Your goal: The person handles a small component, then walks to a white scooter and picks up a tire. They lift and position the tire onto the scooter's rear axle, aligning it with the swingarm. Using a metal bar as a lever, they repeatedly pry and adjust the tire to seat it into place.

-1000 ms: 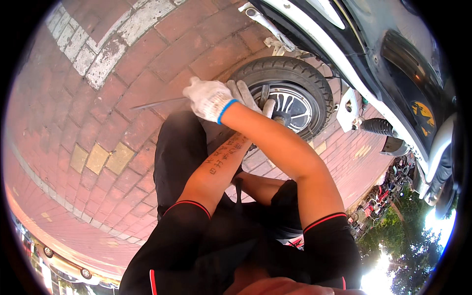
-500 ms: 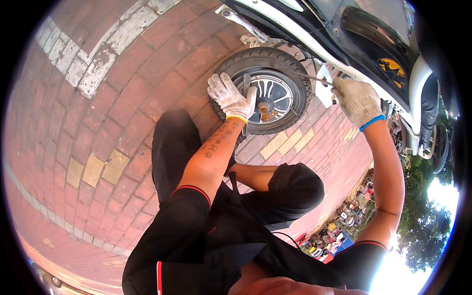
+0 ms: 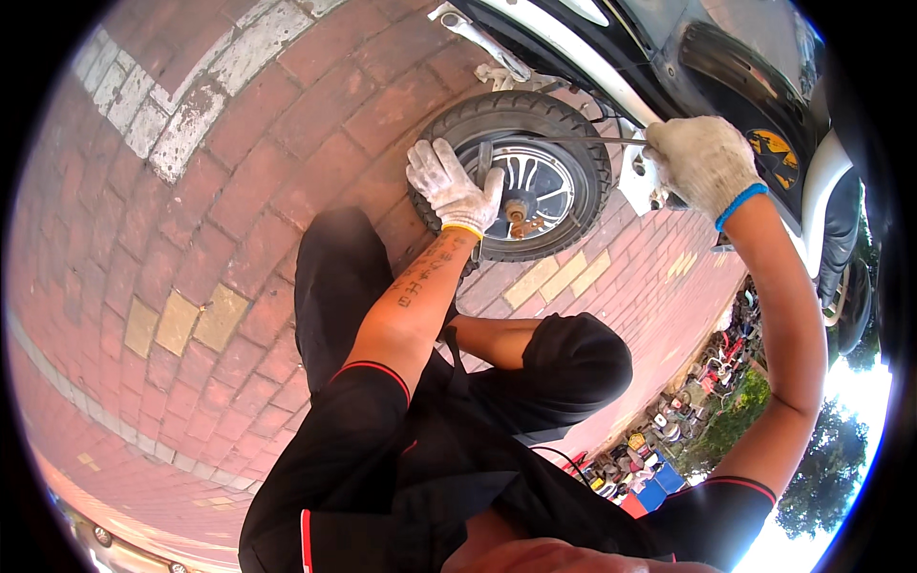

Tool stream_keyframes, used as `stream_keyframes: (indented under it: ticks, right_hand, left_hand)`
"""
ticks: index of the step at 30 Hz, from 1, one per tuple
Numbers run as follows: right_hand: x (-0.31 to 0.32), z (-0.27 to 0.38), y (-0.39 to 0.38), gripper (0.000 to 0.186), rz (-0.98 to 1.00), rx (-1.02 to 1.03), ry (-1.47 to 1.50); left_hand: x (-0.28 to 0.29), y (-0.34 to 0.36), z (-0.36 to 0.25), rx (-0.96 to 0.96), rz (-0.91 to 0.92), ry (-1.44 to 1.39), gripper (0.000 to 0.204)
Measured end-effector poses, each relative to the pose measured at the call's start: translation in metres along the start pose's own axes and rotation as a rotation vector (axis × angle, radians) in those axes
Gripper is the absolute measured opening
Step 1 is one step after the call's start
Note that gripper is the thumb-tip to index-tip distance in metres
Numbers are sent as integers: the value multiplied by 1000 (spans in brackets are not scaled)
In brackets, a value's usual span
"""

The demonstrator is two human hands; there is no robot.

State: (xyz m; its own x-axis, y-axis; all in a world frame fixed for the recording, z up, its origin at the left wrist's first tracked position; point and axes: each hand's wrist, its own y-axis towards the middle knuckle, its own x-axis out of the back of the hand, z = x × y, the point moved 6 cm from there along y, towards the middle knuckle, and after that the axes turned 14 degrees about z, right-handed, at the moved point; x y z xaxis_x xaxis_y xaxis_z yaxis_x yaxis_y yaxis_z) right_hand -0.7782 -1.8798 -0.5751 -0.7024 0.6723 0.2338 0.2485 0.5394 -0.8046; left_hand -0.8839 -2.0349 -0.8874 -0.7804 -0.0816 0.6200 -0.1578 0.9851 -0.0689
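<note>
A black tyre (image 3: 583,129) on a dark wheel with silver spokes (image 3: 549,196) lies flat on the paving beside a scooter. A rusty axle (image 3: 516,212) stands out of the hub. My left hand (image 3: 454,186), in a soiled white glove with a yellow cuff, lies open across the tyre and rim. A flat metal bar (image 3: 484,158) runs beneath its palm, one end showing by the thumb. My right hand (image 3: 705,164), in a white glove with a blue cuff, is closed round the end of a thin metal tyre lever (image 3: 592,140). Its far end meets the tyre's inner edge.
Beyond the wheel rises the white and black scooter (image 3: 611,72), close to my right hand. Its metal stand (image 3: 487,43) juts out at the top. My bent knee (image 3: 344,258) is left of the wheel. Red brick paving (image 3: 229,220) spreads leftward. Assorted clutter (image 3: 659,435) lies further off right.
My right hand has moved up toward the scooter, bringing the tyre lever from a slant to nearly level in the picture. My left hand stays on the wheel.
</note>
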Motion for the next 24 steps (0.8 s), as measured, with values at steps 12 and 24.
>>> stream_keyframes:
  ticks: [12, 24]
  right_hand:
    - [20, 6, 18, 24, -12, -10, -140]
    - [57, 36, 30, 20, -151, 32, -318]
  left_hand:
    - [1, -1, 2, -1, -32, -16, 111]
    - [-2, 1, 0, 16, 8, -24, 112]
